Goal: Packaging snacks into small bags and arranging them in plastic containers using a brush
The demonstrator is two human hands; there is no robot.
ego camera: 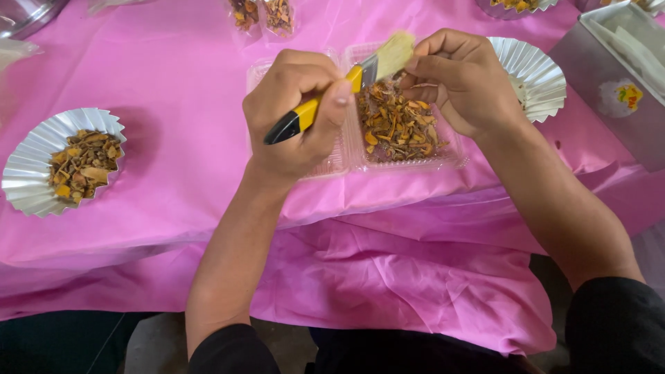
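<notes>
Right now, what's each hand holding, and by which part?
Left hand grips a paintbrush by its yellow-and-black handle. Right hand pinches something small at its fingertips beside the bristles; what it is cannot be told.

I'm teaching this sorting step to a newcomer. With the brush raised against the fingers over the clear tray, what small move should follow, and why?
Probably a short downward stroke of the brush across the right hand. The left hand holds its bristles against those fingertips, directly above the clear tray of dried orange-brown pieces, so anything swept off should drop in there rather than onto the pink cloth.
</notes>
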